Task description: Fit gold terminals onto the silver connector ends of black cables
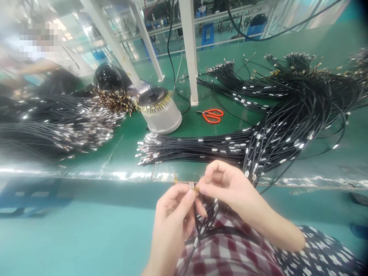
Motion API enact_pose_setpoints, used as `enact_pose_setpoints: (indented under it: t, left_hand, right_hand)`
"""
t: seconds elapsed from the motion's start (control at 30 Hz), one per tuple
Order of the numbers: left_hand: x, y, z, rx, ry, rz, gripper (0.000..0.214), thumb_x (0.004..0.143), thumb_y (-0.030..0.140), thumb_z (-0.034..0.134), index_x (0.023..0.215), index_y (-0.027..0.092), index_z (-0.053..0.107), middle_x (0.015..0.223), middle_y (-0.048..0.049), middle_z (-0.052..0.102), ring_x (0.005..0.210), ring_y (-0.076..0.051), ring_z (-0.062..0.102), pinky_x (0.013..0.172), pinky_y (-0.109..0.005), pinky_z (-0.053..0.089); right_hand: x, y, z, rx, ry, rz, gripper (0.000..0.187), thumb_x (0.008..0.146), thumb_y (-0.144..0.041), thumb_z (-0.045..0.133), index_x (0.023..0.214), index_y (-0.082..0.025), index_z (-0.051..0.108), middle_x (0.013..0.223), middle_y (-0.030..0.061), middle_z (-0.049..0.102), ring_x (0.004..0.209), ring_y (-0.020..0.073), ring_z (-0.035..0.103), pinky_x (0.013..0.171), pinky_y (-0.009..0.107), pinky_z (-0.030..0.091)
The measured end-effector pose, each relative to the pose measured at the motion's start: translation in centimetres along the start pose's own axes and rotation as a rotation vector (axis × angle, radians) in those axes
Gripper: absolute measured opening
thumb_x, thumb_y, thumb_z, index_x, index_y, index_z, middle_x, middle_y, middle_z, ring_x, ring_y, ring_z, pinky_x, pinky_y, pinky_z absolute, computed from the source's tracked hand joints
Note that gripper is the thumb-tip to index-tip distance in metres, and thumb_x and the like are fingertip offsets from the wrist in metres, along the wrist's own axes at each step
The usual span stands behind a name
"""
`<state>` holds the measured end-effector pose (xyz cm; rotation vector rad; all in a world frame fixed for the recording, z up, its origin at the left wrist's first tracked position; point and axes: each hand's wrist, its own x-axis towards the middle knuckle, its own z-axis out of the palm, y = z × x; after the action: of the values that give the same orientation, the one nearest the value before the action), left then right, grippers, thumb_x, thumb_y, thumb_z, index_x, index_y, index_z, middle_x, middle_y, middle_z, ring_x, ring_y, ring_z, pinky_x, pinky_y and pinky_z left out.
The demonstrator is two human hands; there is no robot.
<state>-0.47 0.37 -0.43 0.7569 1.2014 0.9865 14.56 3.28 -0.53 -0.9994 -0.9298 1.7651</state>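
Just off the table's front edge, my left hand (174, 212) pinches the silver metal connector (191, 185) of a black cable between thumb and forefinger. My right hand (230, 186) meets it from the right, its thumb and forefinger closed on a small brass-coloured piece (197, 188) against the connector. How the two parts join is too small to tell. More black cables (211, 218) hang below my hands across a checked apron (227, 245). On the green table behind them lies a long bundle of black cables (201, 147) with silver ends and white tags.
An upturned-looking white tub (162, 117) bears a dark reel with brass-coloured terminals (153, 97). Orange-handled scissors (212, 115) lie beside a white post (189, 53). Heaped cables fill the right (304, 92) and left (71, 126). A blurred person (43, 50) sits at the far left.
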Motion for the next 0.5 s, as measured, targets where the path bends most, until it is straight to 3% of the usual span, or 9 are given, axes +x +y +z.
enact_pose_setpoints:
  t: [0.27,0.5]
  left_hand:
    - [-0.18,-0.01,-0.25,0.005,0.004,-0.051,0.031,0.074,0.035,0.076,0.083,0.020,0.050,0.053,0.0042,0.058,0.038,-0.003,0.032,0.037,-0.014,0.021]
    - [0.16,-0.21,-0.77,-0.061,-0.019,-0.090,0.027,0.074,0.028,0.076,0.069,0.015,0.054,0.057,-0.0005,0.065,0.034,0.000,0.036,0.037,-0.014,0.021]
  right_hand:
    - [-0.12,-0.19,0.03,-0.032,0.034,-0.025,0.029,0.073,-0.023,0.076,0.079,-0.018,0.049,0.074,0.0001,0.067,0.069,0.0131,0.061,0.067,0.028,0.044]
    - [-0.05,0.34,0.48,0.015,0.080,-0.033,0.035,0.070,-0.026,0.080,0.076,-0.018,0.047,0.070,-0.0003,0.069,0.062,0.0119,0.062,0.062,0.026,0.045]
